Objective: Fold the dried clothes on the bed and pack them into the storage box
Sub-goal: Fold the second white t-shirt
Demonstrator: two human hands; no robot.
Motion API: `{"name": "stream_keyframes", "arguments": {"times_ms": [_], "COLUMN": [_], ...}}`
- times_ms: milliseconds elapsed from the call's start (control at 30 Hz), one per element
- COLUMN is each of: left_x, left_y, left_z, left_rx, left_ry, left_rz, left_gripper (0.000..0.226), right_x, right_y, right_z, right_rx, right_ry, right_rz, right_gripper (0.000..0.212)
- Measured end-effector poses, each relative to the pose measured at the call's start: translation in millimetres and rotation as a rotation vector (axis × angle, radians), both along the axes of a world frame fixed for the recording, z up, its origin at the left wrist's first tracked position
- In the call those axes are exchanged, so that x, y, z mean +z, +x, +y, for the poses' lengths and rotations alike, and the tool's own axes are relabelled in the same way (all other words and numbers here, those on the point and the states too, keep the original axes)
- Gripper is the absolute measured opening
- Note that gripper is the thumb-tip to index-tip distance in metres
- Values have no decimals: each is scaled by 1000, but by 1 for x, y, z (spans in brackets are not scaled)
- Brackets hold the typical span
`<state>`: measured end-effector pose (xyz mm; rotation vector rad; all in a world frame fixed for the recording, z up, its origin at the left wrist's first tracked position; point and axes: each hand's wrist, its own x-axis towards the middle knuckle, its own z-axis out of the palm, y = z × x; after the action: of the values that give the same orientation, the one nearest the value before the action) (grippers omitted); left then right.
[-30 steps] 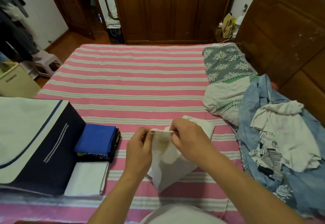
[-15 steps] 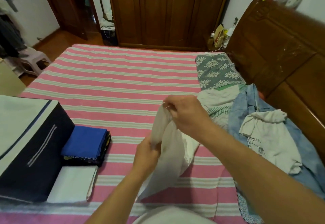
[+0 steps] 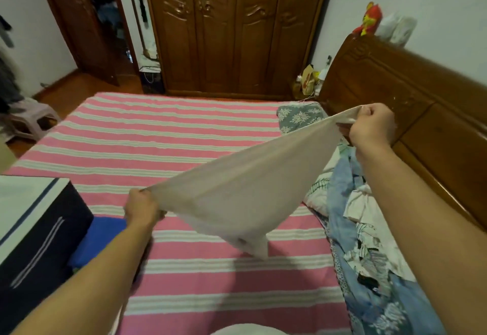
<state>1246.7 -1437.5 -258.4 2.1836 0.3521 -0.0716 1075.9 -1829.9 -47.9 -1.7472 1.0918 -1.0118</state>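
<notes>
1. Aloft: cloth [image 3: 237,190], stretched between hands above bed [image 3: 171,134].
2. Left hand [image 3: 141,207]: clenched on low corner.
3. Right hand [image 3: 371,124]: clenched on high corner.
4. Beside left forearm: box [image 3: 39,229].
5. Under right forearm: clothes [image 3: 369,242].

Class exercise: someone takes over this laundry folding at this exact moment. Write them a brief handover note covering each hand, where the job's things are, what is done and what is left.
Left hand: shut on one end of the white cloth, low, near the storage box.
Right hand: shut on the other end, raised near the headboard.
The cloth hangs stretched above the striped bed, unfolded.
Done: a folded blue garment lies beside the box, not seen packed.
Left: fold this cloth, fold the pile of unfolded clothes on the right side of the bed, then pack everything into the box.
</notes>
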Motion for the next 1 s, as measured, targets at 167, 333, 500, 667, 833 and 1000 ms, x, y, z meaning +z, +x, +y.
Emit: {"name": "stream_keyframes", "arguments": {"times_ms": [167,333,500,667,833,1000], "left_x": [158,92,-30,-94,-134,-152], "left_y": [21,8,-45,-113,-146,-165], "left_z": [-27,7,69,83,117,142], "left_rx": [26,-165,-18,208,16,55], "left_ry": [-109,178,405,28,-26,-157], "left_rz": [-630,-438,32,259,458,575], "left_gripper": [15,21,13,21,23,31], "right_x": [17,-74,-188,-275,-325,-339], "right_y": [-29,-68,-122,-164,-202,-226], "right_z": [-21,-35,-4,23,24,41], "right_rx": [-58,-5,55,108,311,180], "right_ry": [-346,-357,-173,57,401,511], "right_rz": [63,363,826,1056,1060,786], "right_gripper": [24,13,13,42,22,36]}}
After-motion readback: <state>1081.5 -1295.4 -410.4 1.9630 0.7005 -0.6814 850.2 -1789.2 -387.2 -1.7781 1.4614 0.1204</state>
